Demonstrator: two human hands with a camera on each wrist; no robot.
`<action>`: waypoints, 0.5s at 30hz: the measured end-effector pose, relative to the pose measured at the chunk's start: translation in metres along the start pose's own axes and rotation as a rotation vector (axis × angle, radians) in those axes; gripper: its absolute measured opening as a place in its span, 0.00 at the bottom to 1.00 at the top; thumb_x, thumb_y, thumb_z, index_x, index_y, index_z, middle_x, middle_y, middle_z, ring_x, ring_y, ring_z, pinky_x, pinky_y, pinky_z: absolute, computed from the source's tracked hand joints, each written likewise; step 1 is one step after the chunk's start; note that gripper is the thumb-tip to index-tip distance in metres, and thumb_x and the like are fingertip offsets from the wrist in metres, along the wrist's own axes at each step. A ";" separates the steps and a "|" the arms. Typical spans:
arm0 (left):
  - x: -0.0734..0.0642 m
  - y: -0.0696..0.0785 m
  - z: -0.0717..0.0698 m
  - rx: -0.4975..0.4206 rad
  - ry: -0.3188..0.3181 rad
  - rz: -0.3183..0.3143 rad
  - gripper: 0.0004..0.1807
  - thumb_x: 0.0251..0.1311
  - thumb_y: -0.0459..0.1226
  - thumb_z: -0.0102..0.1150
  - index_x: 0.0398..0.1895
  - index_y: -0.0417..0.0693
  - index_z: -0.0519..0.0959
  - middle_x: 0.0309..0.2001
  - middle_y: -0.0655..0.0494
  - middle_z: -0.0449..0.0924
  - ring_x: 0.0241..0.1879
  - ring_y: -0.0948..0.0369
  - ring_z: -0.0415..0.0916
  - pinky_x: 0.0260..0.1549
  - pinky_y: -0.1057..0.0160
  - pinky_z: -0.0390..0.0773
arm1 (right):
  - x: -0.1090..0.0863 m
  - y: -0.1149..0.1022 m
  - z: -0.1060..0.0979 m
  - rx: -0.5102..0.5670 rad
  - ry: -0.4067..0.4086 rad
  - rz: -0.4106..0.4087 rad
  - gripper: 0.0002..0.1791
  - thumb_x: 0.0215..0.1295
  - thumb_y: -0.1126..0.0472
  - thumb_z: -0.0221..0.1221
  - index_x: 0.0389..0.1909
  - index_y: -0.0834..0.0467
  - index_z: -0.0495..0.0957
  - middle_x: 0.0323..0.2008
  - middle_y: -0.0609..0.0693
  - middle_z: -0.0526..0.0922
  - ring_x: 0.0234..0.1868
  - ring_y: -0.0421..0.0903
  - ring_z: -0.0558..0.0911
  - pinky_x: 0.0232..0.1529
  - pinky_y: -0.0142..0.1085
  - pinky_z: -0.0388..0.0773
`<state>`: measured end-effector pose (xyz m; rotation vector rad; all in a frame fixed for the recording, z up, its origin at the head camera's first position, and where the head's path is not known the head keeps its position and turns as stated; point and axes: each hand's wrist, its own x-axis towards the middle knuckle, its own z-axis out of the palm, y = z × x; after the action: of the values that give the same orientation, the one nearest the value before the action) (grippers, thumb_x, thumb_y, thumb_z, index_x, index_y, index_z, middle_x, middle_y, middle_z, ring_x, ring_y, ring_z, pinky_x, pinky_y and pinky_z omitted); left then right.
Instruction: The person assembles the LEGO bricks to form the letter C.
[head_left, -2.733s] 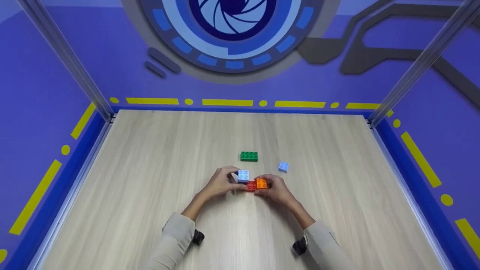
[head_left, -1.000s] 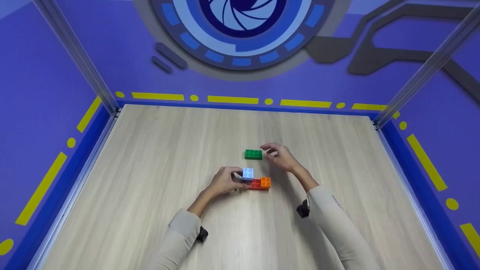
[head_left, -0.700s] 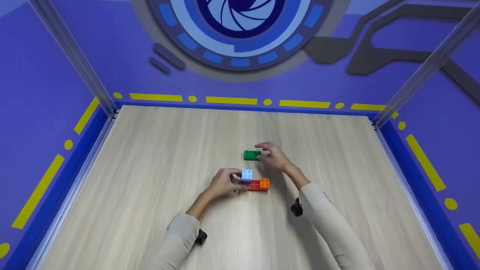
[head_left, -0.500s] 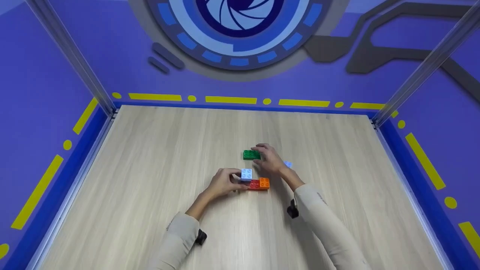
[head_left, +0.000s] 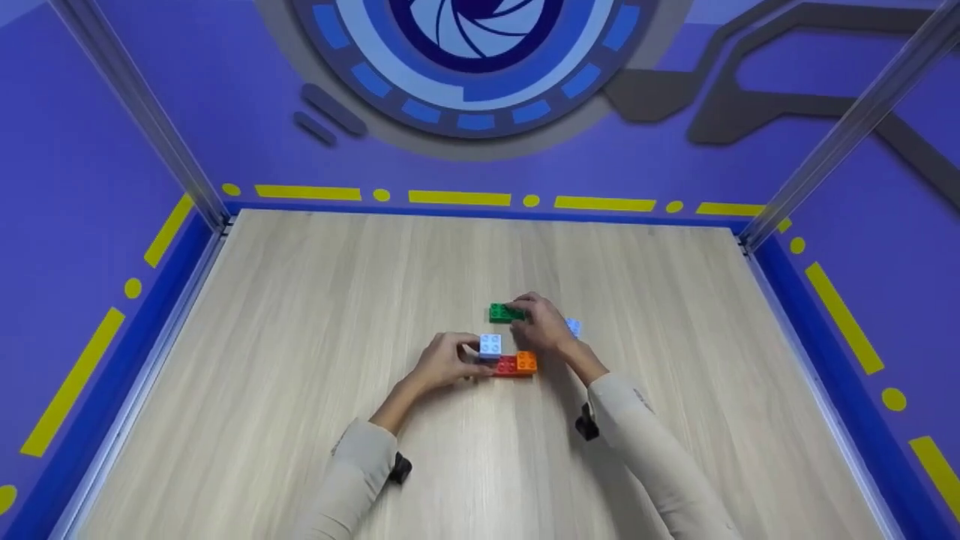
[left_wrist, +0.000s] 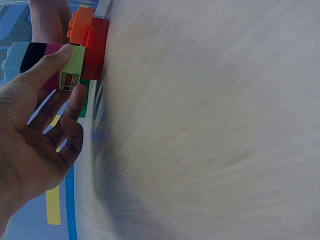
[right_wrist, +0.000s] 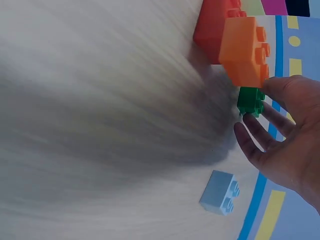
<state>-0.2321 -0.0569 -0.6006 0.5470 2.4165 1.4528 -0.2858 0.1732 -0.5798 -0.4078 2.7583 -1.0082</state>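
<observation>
Pinching the tall stack [head_left: 490, 346] at the left end of the red brick [head_left: 507, 365], the left hand [head_left: 444, 361] had it firmly, thumb on the near side, fingertips round the far side, the gap just as wide as the stack itself! Its spare fingers hung loosely bent beneath. And what a column that was in the left wrist view: a lime brick [left_wrist: 76, 61] with a printed face at the bottom, then a magenta brick [left_wrist: 52, 82], a black brick [left_wrist: 33, 53] and a light blue brick [left_wrist: 16, 59] on top. Over at the right end of the red brick sat the orange brick [head_left: 526, 361], low and snug, with red studs showing between.

Farther out, the right hand [head_left: 543, 324] was at the green brick [head_left: 500, 313]! Thumb and fingers stood apart about its right end, partly covering it; whether they had hold of it, one could not tell. That green brick lay on the wooden table [head_left: 337, 300], beyond the red one and apart from it. Half hidden behind the right wrist, a second blue brick [right_wrist: 216, 192] lay alone on the tabletop.
</observation>
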 end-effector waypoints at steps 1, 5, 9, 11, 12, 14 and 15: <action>0.000 0.000 0.000 -0.002 -0.001 -0.003 0.19 0.54 0.43 0.78 0.50 0.53 0.86 0.48 0.52 0.87 0.30 0.66 0.78 0.27 0.69 0.76 | -0.001 0.001 0.000 0.005 0.008 0.010 0.19 0.70 0.67 0.61 0.61 0.62 0.80 0.60 0.61 0.78 0.60 0.57 0.78 0.67 0.52 0.73; -0.002 -0.001 -0.001 -0.008 0.000 0.003 0.19 0.54 0.42 0.77 0.49 0.52 0.86 0.47 0.52 0.87 0.31 0.65 0.78 0.27 0.69 0.75 | -0.005 0.003 -0.001 -0.010 0.030 0.052 0.16 0.70 0.65 0.63 0.57 0.61 0.82 0.54 0.59 0.82 0.54 0.53 0.80 0.63 0.49 0.76; -0.002 -0.001 -0.002 -0.005 0.010 0.014 0.19 0.54 0.42 0.77 0.50 0.51 0.86 0.47 0.52 0.88 0.32 0.65 0.77 0.28 0.70 0.75 | -0.006 0.001 -0.003 -0.017 0.029 0.087 0.18 0.66 0.63 0.67 0.57 0.60 0.82 0.51 0.58 0.82 0.49 0.52 0.80 0.58 0.48 0.78; -0.002 -0.001 -0.002 0.000 0.014 0.012 0.20 0.54 0.42 0.77 0.50 0.51 0.86 0.47 0.53 0.88 0.33 0.65 0.78 0.29 0.70 0.75 | -0.006 0.001 -0.003 -0.015 0.033 0.087 0.21 0.63 0.63 0.70 0.57 0.61 0.82 0.51 0.59 0.82 0.49 0.53 0.80 0.58 0.49 0.79; -0.002 0.000 -0.001 0.002 0.014 0.010 0.20 0.54 0.42 0.77 0.50 0.51 0.86 0.47 0.53 0.88 0.33 0.65 0.77 0.30 0.70 0.75 | -0.007 0.002 -0.003 -0.009 0.034 0.088 0.21 0.62 0.63 0.71 0.56 0.61 0.82 0.51 0.59 0.82 0.49 0.53 0.80 0.58 0.49 0.79; -0.002 0.001 0.000 0.004 0.011 0.005 0.19 0.54 0.42 0.77 0.50 0.51 0.86 0.47 0.52 0.87 0.33 0.64 0.78 0.29 0.69 0.76 | -0.007 0.004 -0.002 -0.001 0.041 0.084 0.22 0.61 0.63 0.72 0.56 0.61 0.81 0.51 0.60 0.82 0.50 0.54 0.81 0.58 0.49 0.79; -0.002 0.001 0.001 0.005 0.010 0.003 0.19 0.54 0.43 0.77 0.50 0.52 0.86 0.48 0.52 0.87 0.33 0.64 0.78 0.29 0.69 0.76 | -0.007 0.006 -0.001 0.003 0.046 0.082 0.23 0.60 0.63 0.72 0.56 0.61 0.81 0.51 0.60 0.83 0.50 0.54 0.81 0.58 0.49 0.79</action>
<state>-0.2295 -0.0569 -0.5998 0.5463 2.4285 1.4544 -0.2810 0.1803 -0.5820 -0.2717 2.7886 -1.0134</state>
